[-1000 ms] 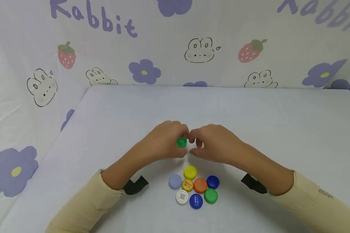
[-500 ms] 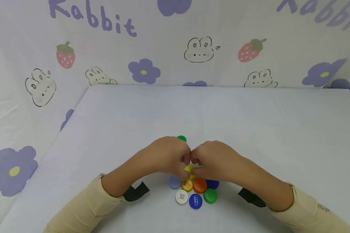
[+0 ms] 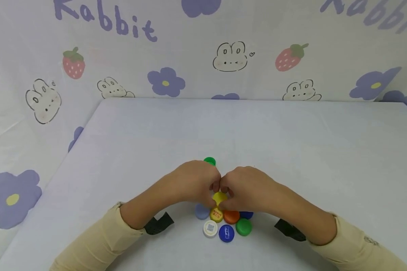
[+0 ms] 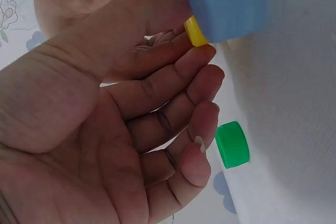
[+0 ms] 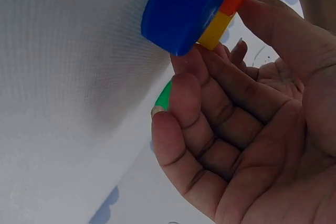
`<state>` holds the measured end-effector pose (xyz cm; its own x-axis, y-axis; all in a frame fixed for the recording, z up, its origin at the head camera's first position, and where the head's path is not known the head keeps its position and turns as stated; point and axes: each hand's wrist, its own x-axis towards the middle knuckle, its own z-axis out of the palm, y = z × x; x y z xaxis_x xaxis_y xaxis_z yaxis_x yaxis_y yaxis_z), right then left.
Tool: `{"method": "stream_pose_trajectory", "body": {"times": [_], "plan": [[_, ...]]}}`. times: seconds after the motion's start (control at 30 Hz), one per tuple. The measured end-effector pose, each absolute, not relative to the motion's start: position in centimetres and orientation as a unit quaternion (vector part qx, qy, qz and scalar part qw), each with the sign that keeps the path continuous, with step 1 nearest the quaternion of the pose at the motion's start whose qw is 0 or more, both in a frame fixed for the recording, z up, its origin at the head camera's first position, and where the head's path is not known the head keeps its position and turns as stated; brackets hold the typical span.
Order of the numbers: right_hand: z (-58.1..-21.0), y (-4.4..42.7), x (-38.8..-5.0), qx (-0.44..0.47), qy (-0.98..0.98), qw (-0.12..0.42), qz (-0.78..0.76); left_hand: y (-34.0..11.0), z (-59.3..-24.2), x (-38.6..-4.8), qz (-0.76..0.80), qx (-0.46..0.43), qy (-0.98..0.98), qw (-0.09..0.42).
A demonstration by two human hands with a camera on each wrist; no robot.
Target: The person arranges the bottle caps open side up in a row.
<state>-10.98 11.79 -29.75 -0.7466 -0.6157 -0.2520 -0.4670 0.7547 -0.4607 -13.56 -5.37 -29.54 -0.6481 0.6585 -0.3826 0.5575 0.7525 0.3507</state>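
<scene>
A plain yellow bottle cap (image 3: 220, 197) lies at the back of a cluster of caps, between my two hands. My left hand (image 3: 195, 181) holds its left side with thumb and index finger. From the right, my right hand (image 3: 252, 189) pinches the same cap, the fingers of both hands meeting behind it. A yellow cap with red print (image 3: 216, 215), an orange cap (image 3: 231, 216) and a light blue cap (image 3: 202, 211) sit just in front. Beyond my left hand stands a lone green cap (image 3: 209, 161), also seen past the fingertips in the left wrist view.
Nearer the front of the white table (image 3: 176, 128) lie a white cap (image 3: 210, 229), a blue cap (image 3: 226, 233) and another green cap (image 3: 244, 227). A dark blue cap (image 3: 247, 215) is partly under my right hand. A printed cloth (image 3: 196, 41) hangs behind.
Both hands have come back toward me from the lone green cap, which now stands uncovered behind them. They have closed in on the plain yellow cap from both sides.
</scene>
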Motion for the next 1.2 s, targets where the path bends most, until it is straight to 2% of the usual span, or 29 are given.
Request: {"method": "stream_pose_trajectory", "body": {"times": [0.67,0.8,1.03,1.2], "plan": [[-30.3,11.9,-11.2,-0.319,0.903,0.186,-0.220,-5.9,-29.5,-13.5,0.150,0.338,0.890,0.267],[-29.9,12.2,-11.4,-0.328,0.902,0.156,-0.233,-6.3,-28.8,-13.7,0.154,0.339,0.895,0.247],[-28.8,13.2,-12.2,-0.310,0.902,0.136,-0.269,-6.9,-27.4,-13.8,0.184,0.324,0.904,0.211],[-28.5,13.9,-12.7,-0.301,0.901,0.091,-0.298,-7.0,-27.3,-13.8,0.218,0.317,0.911,0.150]]}}
